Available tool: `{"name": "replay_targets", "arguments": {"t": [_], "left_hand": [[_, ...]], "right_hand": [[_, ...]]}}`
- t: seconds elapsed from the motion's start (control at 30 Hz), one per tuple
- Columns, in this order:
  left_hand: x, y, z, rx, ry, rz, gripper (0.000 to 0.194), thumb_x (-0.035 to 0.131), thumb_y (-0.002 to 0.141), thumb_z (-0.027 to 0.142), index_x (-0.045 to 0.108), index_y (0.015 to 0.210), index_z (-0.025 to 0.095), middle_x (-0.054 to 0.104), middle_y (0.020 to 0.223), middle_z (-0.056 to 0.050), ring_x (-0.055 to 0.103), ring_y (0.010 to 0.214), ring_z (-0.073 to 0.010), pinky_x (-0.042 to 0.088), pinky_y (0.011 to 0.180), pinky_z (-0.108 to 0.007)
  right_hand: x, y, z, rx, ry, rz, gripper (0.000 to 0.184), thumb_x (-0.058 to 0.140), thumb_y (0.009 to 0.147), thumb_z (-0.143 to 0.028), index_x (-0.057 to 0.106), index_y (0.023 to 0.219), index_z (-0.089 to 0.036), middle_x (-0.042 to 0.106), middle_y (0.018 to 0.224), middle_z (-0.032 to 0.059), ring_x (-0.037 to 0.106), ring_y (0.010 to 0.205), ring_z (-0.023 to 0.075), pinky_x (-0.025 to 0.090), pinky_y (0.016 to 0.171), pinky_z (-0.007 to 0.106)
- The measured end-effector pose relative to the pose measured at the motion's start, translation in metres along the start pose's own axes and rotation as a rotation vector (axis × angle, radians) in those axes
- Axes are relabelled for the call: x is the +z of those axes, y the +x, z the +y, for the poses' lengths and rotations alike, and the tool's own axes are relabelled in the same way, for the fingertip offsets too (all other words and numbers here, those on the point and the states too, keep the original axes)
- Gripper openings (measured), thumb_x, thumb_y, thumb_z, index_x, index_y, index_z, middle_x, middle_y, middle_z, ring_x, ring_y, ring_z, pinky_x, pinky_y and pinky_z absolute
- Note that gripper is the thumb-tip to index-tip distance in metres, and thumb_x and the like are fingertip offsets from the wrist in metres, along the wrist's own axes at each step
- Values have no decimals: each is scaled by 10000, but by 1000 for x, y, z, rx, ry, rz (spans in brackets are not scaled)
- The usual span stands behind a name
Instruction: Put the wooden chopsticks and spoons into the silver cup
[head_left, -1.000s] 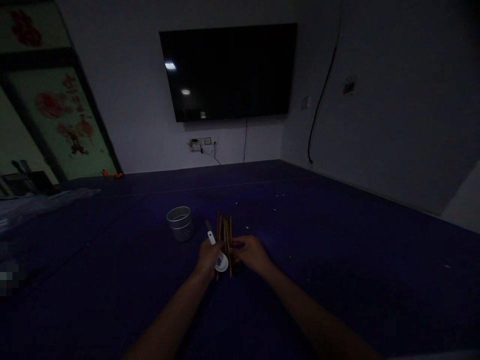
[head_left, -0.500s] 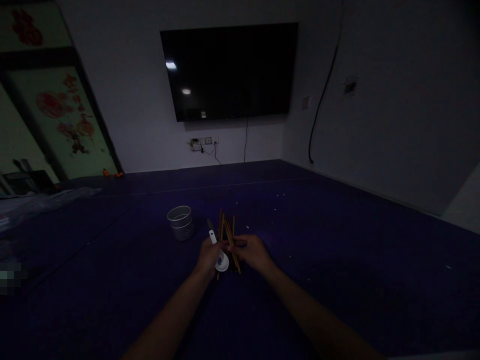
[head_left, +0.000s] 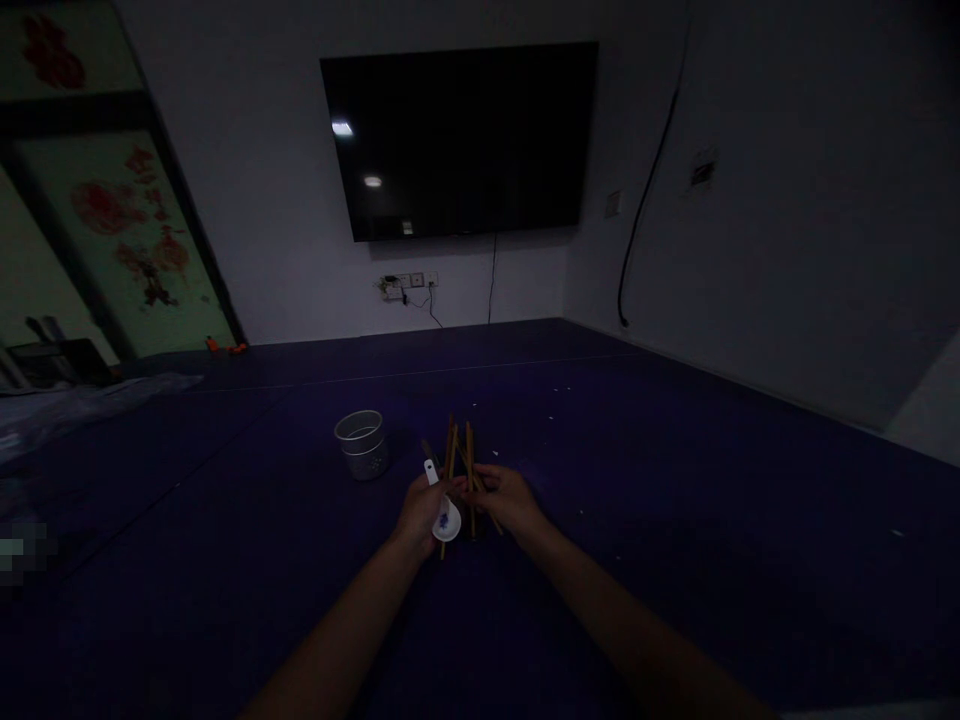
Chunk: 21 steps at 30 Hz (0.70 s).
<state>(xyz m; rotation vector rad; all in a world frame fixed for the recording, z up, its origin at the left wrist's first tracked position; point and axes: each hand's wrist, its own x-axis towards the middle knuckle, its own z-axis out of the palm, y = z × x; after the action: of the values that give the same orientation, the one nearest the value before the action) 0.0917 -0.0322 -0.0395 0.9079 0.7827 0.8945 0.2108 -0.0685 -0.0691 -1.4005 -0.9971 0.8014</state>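
Observation:
My left hand (head_left: 420, 510) is closed around a white spoon (head_left: 446, 522) with a blue mark in its bowl, along with some wooden chopsticks (head_left: 451, 445). A dark, narrow utensil end (head_left: 427, 452) pokes out beside the spoon handle; its kind is unclear. Just to the right, my right hand (head_left: 510, 498) pinches more chopsticks (head_left: 470, 460), one of them slanting down to the right. The fingertips of both hands nearly meet. A grey metal pot-shaped holder (head_left: 364, 448) with small holes in its side stands upright to the left of my hands.
The blue-purple floor (head_left: 300, 560) carries small white scraps (head_left: 551, 418). Clear plastic sheeting (head_left: 97, 405) lies at the left. A television (head_left: 465, 140) hangs on the far wall, and a black cable (head_left: 649, 190) runs down the right wall.
The chopsticks have parted into a left and a right group, with one on the right now slanting outward. The spoon has shifted slightly right with my left hand. The metal holder stays put.

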Motion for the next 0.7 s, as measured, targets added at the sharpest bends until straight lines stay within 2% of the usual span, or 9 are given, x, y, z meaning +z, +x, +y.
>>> {"name": "replay_targets", "arguments": {"t": [0.1, 0.27, 0.5, 0.7], "left_hand": [[1, 0, 0, -26, -59, -5, 128, 651, 642, 62, 634, 761, 104, 713, 743, -103, 683, 722, -186, 507, 615, -232], [0, 5, -4, -71, -113, 36, 109, 597, 664, 26, 615, 742, 101, 696, 693, -97, 677, 655, -173, 521, 616, -247], [-8, 13, -7, 5, -30, 138, 65, 631, 656, 88, 598, 707, 108, 670, 626, -76, 653, 579, -158, 473, 552, -233], [-10, 14, -8, 58, 55, 174, 119, 646, 625, 131, 577, 722, 131, 648, 625, -35, 627, 559, -150, 440, 535, -239]], "right_hand": [[1, 1, 0, 34, 60, 36, 496, 686, 584, -95, 625, 1076, -108, 721, 855, 85, 675, 680, 184, 536, 605, 266], [-2, 4, 1, -18, 11, 38, 439, 607, 599, -54, 654, 1030, -124, 727, 844, 56, 678, 741, 185, 534, 662, 266], [-14, -4, -13, -155, -339, -75, 492, 508, 568, -6, 700, 983, -187, 732, 889, 27, 674, 801, 203, 503, 653, 247], [-15, -10, -21, -245, -633, -64, 394, 530, 570, -23, 736, 865, -182, 731, 895, 66, 663, 809, 230, 476, 698, 264]]}}
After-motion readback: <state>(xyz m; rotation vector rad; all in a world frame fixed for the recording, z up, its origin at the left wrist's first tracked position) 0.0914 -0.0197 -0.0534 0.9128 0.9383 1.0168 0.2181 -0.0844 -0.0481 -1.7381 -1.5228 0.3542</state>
